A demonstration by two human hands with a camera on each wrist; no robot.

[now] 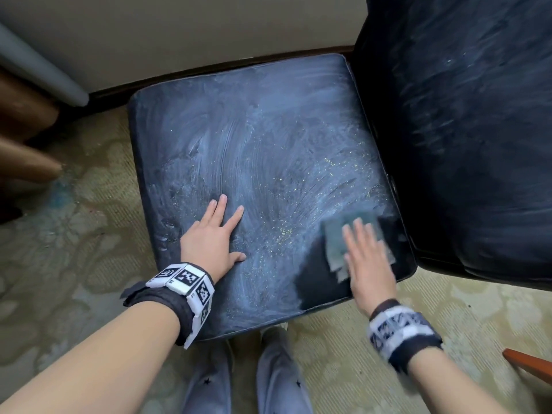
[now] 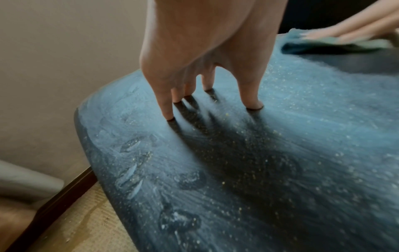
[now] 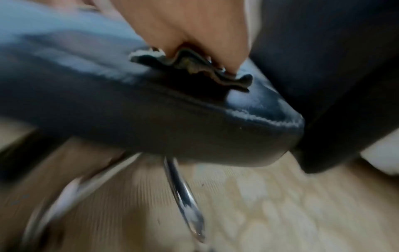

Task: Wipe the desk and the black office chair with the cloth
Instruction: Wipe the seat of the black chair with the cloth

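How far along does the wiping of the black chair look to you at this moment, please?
Done: only a dark, clean patch at the near right corner of the seat. In hand: the right hand presses the cloth flat beside that patch, while the left hand rests on the seat. Left: most of the seat, grey with dust and yellowish specks, and the streaked backrest. The desk is out of view.
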